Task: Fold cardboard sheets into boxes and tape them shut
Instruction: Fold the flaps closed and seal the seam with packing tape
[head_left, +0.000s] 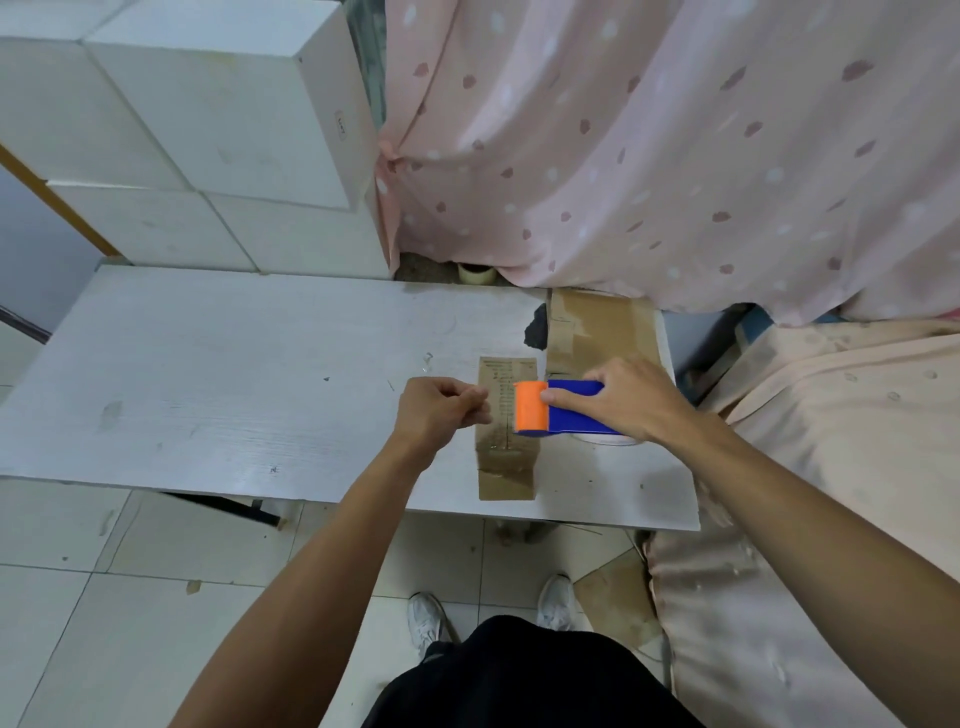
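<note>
Centre-right on the table (234, 374), our right hand (623, 400) grips the light, stiff tape dispenser (571, 422) by its blue body, a sound hold, while our left hand (441, 410) curls its fingers (475, 401) beside the orange roller (530, 410), pinching tape or nothing, we cannot tell.

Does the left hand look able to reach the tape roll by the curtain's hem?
Probably yes: only open tabletop lies between the left hand and the tape roll, though its fingers are curled.

A brown cardboard strip (506, 470) lies flat on the white table (208, 364).
</note>
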